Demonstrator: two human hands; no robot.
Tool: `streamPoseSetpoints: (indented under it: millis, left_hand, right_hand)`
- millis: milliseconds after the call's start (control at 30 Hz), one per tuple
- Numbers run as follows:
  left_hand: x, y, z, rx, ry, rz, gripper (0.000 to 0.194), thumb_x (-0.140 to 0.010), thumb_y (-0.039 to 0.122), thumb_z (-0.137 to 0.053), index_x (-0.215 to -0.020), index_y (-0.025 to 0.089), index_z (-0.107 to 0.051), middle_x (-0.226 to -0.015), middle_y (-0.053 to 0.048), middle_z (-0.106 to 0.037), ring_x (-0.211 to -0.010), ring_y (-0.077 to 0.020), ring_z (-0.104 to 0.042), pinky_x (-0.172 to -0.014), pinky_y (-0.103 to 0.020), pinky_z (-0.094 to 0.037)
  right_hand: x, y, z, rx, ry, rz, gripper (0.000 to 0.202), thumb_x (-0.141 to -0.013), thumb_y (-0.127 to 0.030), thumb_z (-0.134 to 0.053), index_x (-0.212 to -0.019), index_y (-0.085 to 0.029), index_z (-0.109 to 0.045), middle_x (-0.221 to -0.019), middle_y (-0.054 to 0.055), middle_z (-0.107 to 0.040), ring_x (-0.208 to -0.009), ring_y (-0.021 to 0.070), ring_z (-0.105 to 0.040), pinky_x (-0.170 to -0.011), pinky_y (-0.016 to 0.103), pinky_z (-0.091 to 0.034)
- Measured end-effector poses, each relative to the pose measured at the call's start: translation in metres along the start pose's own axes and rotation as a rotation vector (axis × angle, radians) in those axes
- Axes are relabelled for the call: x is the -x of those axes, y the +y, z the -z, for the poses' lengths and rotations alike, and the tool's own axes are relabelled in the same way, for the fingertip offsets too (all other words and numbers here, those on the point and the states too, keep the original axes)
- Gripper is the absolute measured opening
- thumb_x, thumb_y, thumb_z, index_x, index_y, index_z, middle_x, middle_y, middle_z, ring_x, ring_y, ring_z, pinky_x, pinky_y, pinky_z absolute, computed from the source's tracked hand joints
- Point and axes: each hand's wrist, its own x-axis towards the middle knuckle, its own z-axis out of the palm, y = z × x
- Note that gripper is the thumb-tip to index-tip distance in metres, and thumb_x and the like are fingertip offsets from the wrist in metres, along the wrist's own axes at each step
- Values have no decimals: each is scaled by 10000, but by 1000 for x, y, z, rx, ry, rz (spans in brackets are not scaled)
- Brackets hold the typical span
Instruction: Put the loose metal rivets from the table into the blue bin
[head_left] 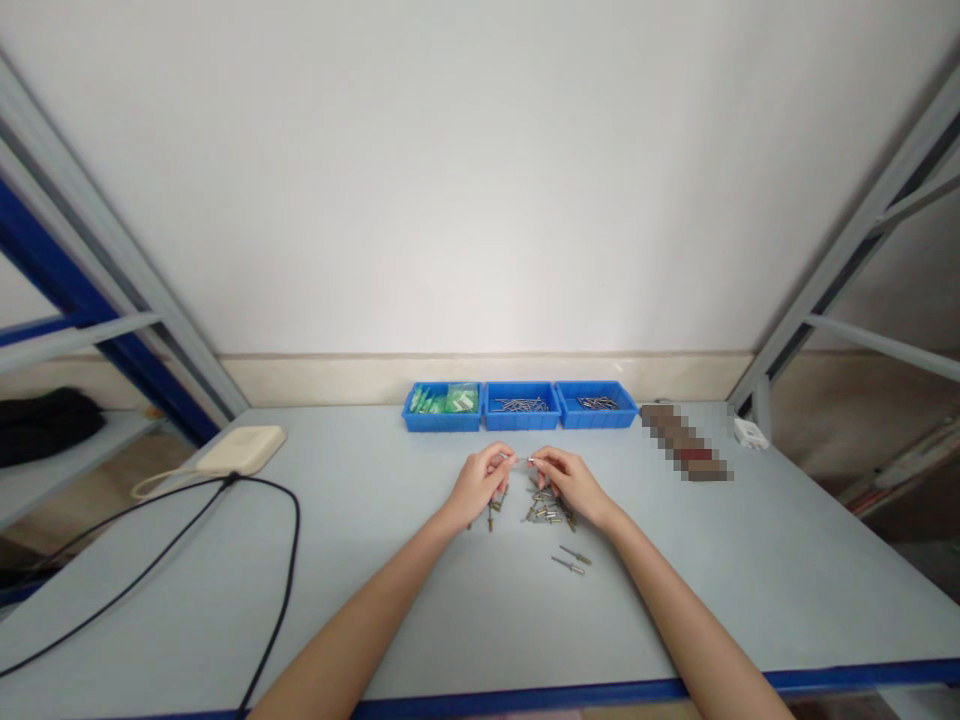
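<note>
Above the middle of a grey table (465, 635), a slim metal pin (523, 460) spans the small space between two bare hands, too small in view for its exact shape to be told. The left hand (480, 485) pinches one end between thumb and fingertips; the right hand (571, 485), fingers likewise curled and closed, grips the brighter other end. Just below the right hand lies a loose pile of rivets (551, 515), with two stray rivets (574, 560) nearer the camera. A few more rivets (491, 515) sit beneath the left hand, partly hidden. Beyond the hands, three blue trays stand in a row: the left tray (443, 423) holds green packets (460, 400), while the middle tray (523, 421) and the right tray (598, 421) hold thin metal pieces. To the right are a pixelated patch (686, 445) and a white plug (750, 434); at left, a cream box (246, 449) rests near a looping black cable (297, 520).
</note>
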Motion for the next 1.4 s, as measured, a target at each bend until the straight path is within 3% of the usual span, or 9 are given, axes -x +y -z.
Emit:
streamPoseSetpoints:
  millis: [167,400,633,800,900,1033,1133,1267,1400]
  left_hand:
    - [0,0,-1,-55,-3,-16,347,-840,437,-456,-628,163,-459,-435,71,-383,-407,-67,-363,-453,-183,-299]
    - [2,1,-1,-25,-31,15,290,-840,449,-443,-842,167,-508,-442,88,-408,-384,-76,-364,-441,-187,-317]
    - [0,-4,-1,-93,31,-53,394,-846,493,-419,-616,172,-401,-533,51,-385,-487,-72,-375,-480,-192,-286]
    - [-6,-9,3,2,65,-12,407,-853,533,-369,-657,178,-409,-506,58,-392,-435,-67,-351,-455,-195,-283]
    - [-8,-10,6,14,96,-19,394,-850,524,-374,-662,179,-406,-475,70,-375,-407,-60,-325,-442,-190,-265]
    - [-7,-10,8,22,123,-35,328,-854,500,-376,-782,186,-437,-447,92,-368,-378,-59,-312,-436,-180,-261]
    - [-7,-10,7,15,129,-28,300,-856,485,-378,-855,192,-443,-448,100,-371,-376,-61,-323,-439,-177,-260]
    - [-6,-11,6,-22,114,-31,286,-863,463,-372,-888,190,-453,-457,100,-366,-385,-64,-325,-445,-185,-255]
    - [-5,-10,6,-29,98,-29,300,-861,472,-369,-898,189,-462,-474,92,-386,-400,-67,-342,-452,-189,-261]
  right_hand:
    - [2,-3,1,15,-75,-9,409,-886,-455,-416,-637,-155,-542,-543,-23,-462,-505,95,-398,-510,219,-318]
    - [2,-6,2,-15,-25,1,281,-838,-420,-507,-814,-159,-608,-624,-15,-545,-516,95,-402,-502,218,-301]
    - [7,-16,10,-31,-128,-39,402,-860,-483,-435,-643,-159,-529,-522,-29,-452,-460,84,-374,-461,215,-292]
    - [-26,-15,51,126,109,14,459,-884,-543,-329,-696,-169,-518,-570,0,-510,-479,106,-431,-474,229,-342]
    - [-46,-16,86,567,295,-25,520,-939,-479,-176,-730,-167,-536,-664,50,-581,-576,137,-519,-542,245,-375]
    - [-40,-13,108,1003,482,-82,397,-937,-423,-276,-920,-150,-564,-895,122,-622,-726,189,-575,-584,268,-367]
    - [-16,-5,100,1085,485,-39,338,-934,-391,-301,-979,-176,-558,-939,98,-623,-761,189,-585,-608,269,-377]
    - [18,2,70,905,180,-12,348,-883,-487,-385,-842,-208,-589,-864,41,-647,-802,182,-594,-661,265,-395]
    - [35,-4,43,904,78,-117,336,-837,-514,-453,-807,-210,-594,-817,24,-650,-749,175,-589,-620,259,-361]
